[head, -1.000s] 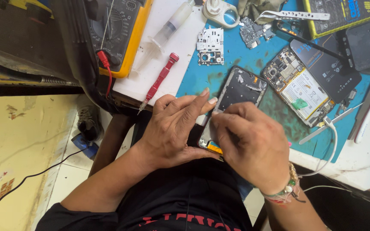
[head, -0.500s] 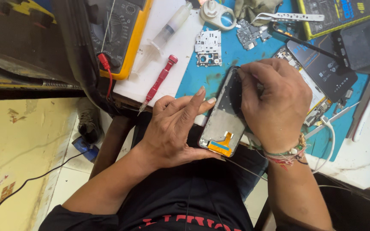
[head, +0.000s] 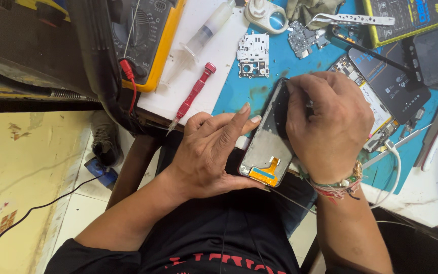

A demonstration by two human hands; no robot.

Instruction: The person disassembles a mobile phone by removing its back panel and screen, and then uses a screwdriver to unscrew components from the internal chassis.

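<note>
Left hand (head: 206,155) cups the black opened phone frame (head: 269,144) at the surface's (head: 219,56) near edge; right hand (head: 328,127) curls over its far side, apparently gripping it, red screwdriver (head: 192,96) well apart.

The mat (head: 259,86) is blue, the screwdriver (head: 194,94) red, the meter (head: 164,35) yellow-edged. The phone frame (head: 268,147) is black and grey with an orange-and-blue flex (head: 265,172). The wristband (head: 336,185) is multicoloured, the shirt (head: 214,238) black with red print.
</note>
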